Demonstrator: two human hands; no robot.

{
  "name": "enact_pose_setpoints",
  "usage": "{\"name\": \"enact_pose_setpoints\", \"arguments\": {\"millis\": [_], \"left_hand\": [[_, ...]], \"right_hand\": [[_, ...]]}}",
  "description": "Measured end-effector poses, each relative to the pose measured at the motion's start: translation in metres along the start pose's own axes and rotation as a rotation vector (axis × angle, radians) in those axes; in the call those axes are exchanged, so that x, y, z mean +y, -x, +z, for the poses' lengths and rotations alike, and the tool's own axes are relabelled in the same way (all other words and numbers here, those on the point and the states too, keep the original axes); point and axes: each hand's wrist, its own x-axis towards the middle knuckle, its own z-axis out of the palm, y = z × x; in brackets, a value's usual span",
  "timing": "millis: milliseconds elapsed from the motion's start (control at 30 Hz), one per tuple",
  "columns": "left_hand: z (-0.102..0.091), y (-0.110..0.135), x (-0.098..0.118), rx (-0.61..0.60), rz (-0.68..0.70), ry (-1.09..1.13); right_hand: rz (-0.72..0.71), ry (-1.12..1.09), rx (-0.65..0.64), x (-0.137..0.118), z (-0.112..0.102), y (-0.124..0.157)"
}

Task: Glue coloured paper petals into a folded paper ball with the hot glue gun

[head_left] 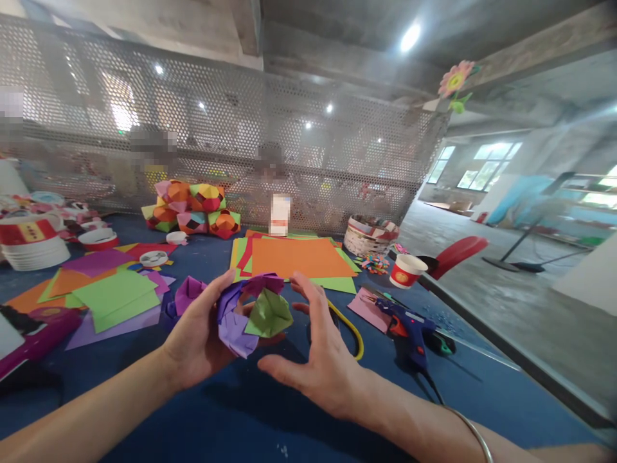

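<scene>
My left hand point(200, 347) is wrapped round a folded-paper origami piece point(236, 325) in purple and violet with one green unit, held above the blue table. The fingers behind the paper are partly hidden. Close to its right side, my right hand point(328, 360) is open, thumb and fingers spread; whether a fingertip touches the paper I cannot tell. Another purple folded-paper piece point(189, 292) shows just beyond my left hand. A yellow-and-black loop point(357, 334), perhaps a scissors handle, is partly hidden behind my right hand.
Ahead lies a stack of coloured paper point(299, 257). Green sheets point(116, 299) spread on the left. Finished paper balls point(193, 209) stand by the perforated screen point(308, 148). On the right are a blue glue gun point(417, 331), a paper cup point(405, 270) and a woven basket point(370, 236).
</scene>
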Motion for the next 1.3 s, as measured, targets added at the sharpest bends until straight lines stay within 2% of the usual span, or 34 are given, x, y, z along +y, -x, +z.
{"name": "enact_pose_setpoints", "arguments": {"millis": [100,300,433,667,967,1300], "left_hand": [[0.003,0.002,-0.001,0.055,0.017,0.002],[0.008,0.004,-0.005,0.092,0.039,0.023],[0.007,0.001,-0.014,0.096,0.013,0.042],[0.009,0.0,-0.016,0.199,0.047,0.088],[0.012,0.005,-0.019,0.248,0.049,0.133],[0.012,0.002,-0.02,0.233,0.038,0.121]], "right_hand": [[-0.057,0.058,-0.045,0.001,0.004,-0.001],[-0.021,0.045,-0.039,-0.001,0.012,0.001],[-0.124,0.059,-0.036,-0.004,0.017,-0.002],[-0.26,0.118,0.01,-0.002,0.025,-0.005],[-0.226,0.168,-0.02,-0.006,0.024,-0.001],[-0.227,0.174,-0.024,-0.004,0.026,-0.001]]}}
